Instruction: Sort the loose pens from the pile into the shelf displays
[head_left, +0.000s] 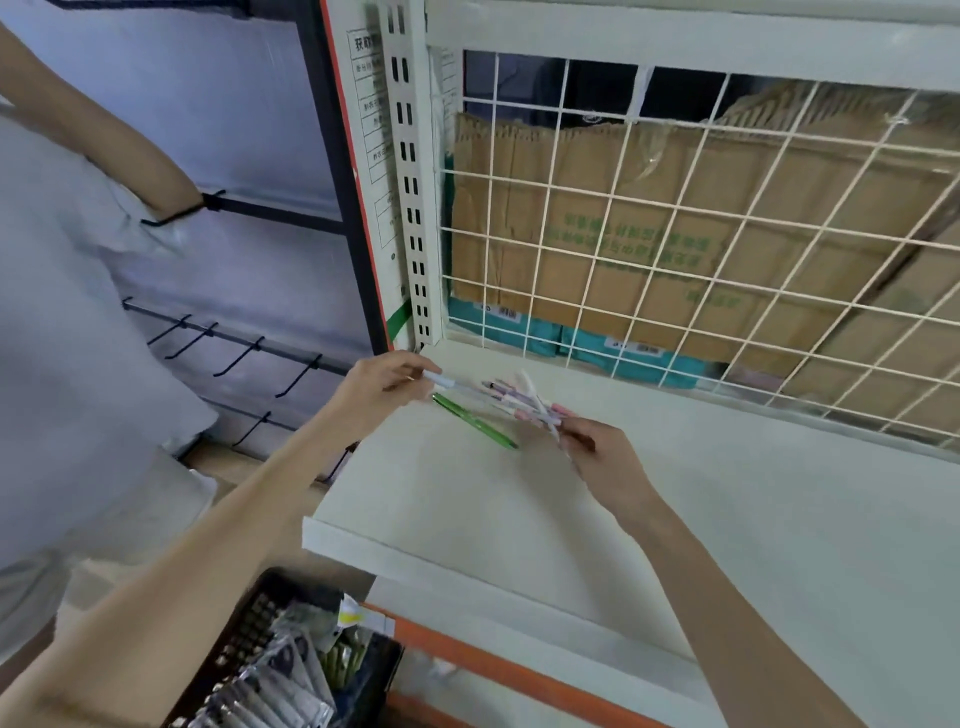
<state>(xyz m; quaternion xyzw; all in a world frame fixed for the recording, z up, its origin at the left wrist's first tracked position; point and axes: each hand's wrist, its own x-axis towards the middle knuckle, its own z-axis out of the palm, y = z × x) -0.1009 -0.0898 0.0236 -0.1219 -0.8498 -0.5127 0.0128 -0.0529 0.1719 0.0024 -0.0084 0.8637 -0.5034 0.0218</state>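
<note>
We have a small pile of pens (511, 402) lying near the back left corner of a pale shelf (467, 499), just in front of the wire grid (675, 249) that closes off the back. Our left hand (382, 387) pinches one pale pen (447, 383) by its end — we judge this is to draw it clear of the heap without dragging the rest. Our right hand (597, 449) has its fingers curled round the near ends of several pinkish pens, most likely to steady the pile while the single one comes away. A green pen (475, 421) lies apart from the others on the shelf, just on the near side of the pile; we cannot tell whether either hand touches it.

Below the shelf's front left corner stands a dark basket (234, 649) holding packets of stationery, perhaps stock waiting its turn. No pen display is in view, so sorting seems barely begun.

As for writing: a white label (370, 104) on the left upright carries Chinese characters — only the top line, beginning 获取, is readable. Behind the grid, cardboard boxes (623, 218) show green print seen mirrored and too blurred to read. To the left stands another person in a light shirt (78, 312).
</note>
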